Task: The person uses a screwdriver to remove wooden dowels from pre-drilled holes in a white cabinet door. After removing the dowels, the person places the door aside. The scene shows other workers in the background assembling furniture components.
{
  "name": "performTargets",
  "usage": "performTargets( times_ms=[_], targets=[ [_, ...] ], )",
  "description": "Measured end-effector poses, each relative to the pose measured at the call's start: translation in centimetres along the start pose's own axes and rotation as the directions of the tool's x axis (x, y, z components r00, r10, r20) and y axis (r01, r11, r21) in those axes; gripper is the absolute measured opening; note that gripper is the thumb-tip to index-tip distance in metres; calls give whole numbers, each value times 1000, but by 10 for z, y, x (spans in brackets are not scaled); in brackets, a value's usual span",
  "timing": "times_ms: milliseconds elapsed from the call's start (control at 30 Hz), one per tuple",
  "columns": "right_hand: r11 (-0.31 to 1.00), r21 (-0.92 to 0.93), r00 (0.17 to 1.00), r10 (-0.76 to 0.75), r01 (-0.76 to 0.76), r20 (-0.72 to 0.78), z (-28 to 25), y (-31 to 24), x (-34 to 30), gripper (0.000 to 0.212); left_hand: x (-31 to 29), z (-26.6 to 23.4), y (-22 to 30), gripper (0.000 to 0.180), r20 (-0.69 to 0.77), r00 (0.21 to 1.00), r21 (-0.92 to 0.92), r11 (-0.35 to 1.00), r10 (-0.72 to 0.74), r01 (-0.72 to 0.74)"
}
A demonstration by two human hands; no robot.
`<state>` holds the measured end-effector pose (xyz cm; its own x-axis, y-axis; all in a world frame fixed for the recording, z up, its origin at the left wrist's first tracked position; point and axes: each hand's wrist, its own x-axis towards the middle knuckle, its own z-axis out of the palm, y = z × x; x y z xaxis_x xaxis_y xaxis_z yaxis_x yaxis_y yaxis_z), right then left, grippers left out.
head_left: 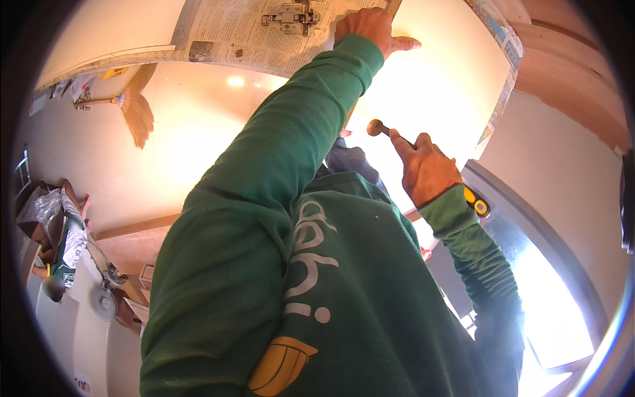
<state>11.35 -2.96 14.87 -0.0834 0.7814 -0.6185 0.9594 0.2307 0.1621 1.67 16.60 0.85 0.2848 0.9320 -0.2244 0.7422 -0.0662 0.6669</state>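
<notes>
Up at the top, my left hand is closed over the edge of a newspaper-covered panel, its thumb sticking out to the right. A metal hinge lies on the newspaper just left of that hand. My right hand grips a hammer by its handle, the small round head pointing up and left toward the panel's edge. The handle's black and yellow end shows behind the wrist. A gap separates the hammer head from my left hand. The undersides of my left fingers are hidden.
A straw broom rests against the pale wall at left. Below it are a wooden cabinet, a box with clear plastic and another person. At right, a grey-framed opening lets in bright light. Glare washes out the middle.
</notes>
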Motion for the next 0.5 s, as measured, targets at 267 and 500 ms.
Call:
performTargets(
  times_ms=[267, 500],
  targets=[
    [997, 62, 999, -34, 36, -23, -5, 14, -7, 42, 4, 14, 0, 82, -97, 995, -8, 1000, -28, 27],
    [998, 54, 999, -35, 35, -7, -3, 7, 7, 41, 5, 18, 2, 81, -62, 994, -12, 996, -89, 88]
  ],
)
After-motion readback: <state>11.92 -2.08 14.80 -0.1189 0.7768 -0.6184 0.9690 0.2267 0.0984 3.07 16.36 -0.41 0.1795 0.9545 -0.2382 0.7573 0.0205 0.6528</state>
